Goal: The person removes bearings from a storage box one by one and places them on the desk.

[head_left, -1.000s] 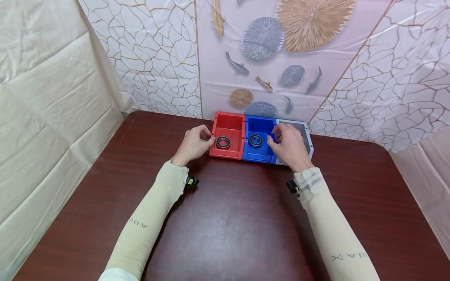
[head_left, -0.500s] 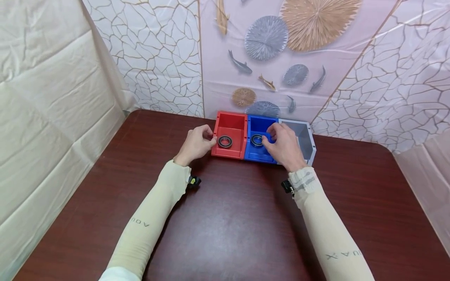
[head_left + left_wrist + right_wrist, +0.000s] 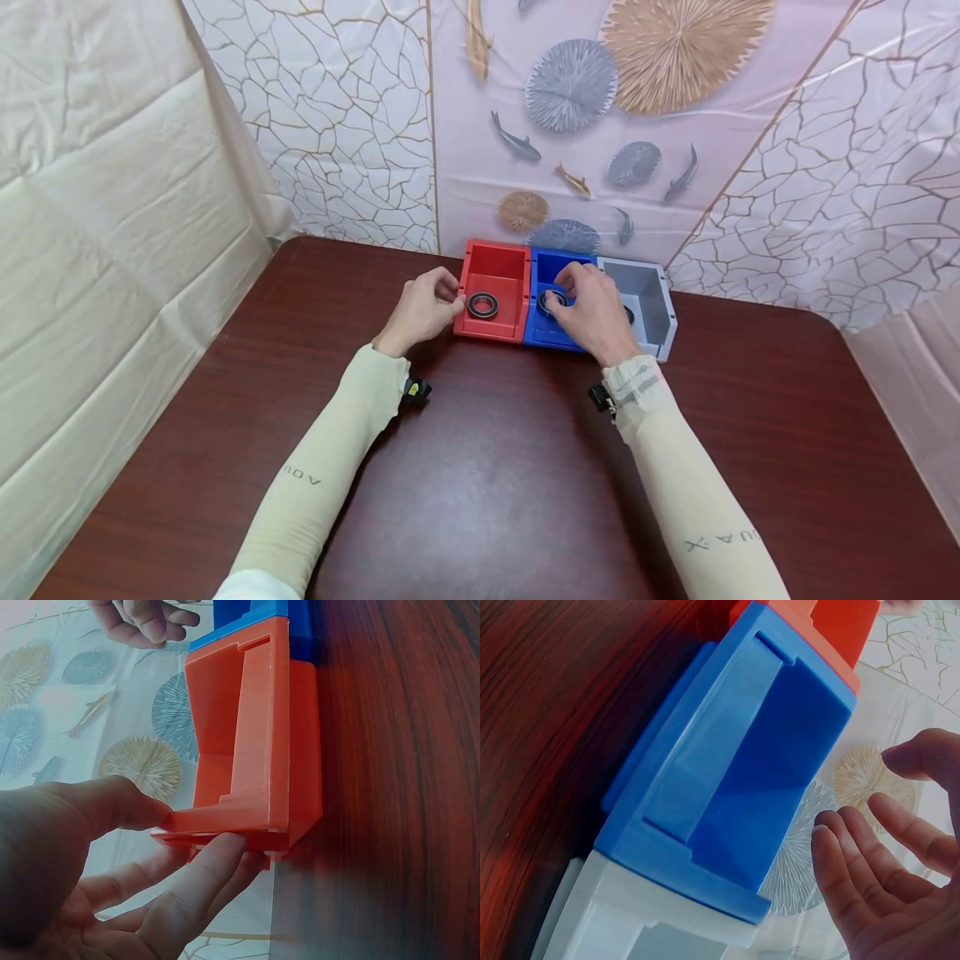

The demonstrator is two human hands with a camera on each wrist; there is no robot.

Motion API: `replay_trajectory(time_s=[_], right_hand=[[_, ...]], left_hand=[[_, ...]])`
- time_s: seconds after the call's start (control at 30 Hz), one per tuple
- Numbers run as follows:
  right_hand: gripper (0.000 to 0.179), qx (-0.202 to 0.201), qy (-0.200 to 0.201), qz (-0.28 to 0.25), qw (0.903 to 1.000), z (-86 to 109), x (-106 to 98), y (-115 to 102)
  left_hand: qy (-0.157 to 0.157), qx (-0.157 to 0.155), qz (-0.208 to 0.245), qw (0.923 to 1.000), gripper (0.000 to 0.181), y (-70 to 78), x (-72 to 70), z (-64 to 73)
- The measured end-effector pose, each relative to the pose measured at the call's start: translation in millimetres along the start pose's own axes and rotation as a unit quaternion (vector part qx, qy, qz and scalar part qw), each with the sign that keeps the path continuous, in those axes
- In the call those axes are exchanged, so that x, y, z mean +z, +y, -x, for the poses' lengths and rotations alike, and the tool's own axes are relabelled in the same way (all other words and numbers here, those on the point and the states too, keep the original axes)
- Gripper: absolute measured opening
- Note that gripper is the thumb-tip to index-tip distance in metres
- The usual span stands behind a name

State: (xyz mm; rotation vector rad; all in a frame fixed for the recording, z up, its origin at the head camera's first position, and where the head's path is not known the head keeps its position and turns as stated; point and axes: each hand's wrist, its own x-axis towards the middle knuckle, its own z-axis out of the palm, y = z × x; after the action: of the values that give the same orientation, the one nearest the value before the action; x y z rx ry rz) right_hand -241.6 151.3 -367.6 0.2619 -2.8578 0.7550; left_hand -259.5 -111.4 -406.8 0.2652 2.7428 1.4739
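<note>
Head view: left grip [image 3: 425,307] pinches red bin [image 3: 498,262], long axis pointing away; right grip [image 3: 590,310] parted.

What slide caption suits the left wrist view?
Left hand gripping the red bin, with the blue bin adjoining.

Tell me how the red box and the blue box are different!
The red box is at the row's left end; the blue box is in the middle. The left hand pinches the red box's edge; the right hand hovers by the blue box without gripping it. In the head view, the red box's ring shows whole; the blue box's ring is partly covered by that hand. Both are open boxes with a ring inside.
</note>
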Motion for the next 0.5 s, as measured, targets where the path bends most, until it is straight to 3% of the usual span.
replay_trajectory(time_s=[0.5], right_hand=[[0.036,-0.008,-0.028,-0.024,0.9993,-4.7,8,-11]], left_hand=[[-0.011,-0.002,-0.011,0.9999,0.021,-0.2,-0.2,-0.4]])
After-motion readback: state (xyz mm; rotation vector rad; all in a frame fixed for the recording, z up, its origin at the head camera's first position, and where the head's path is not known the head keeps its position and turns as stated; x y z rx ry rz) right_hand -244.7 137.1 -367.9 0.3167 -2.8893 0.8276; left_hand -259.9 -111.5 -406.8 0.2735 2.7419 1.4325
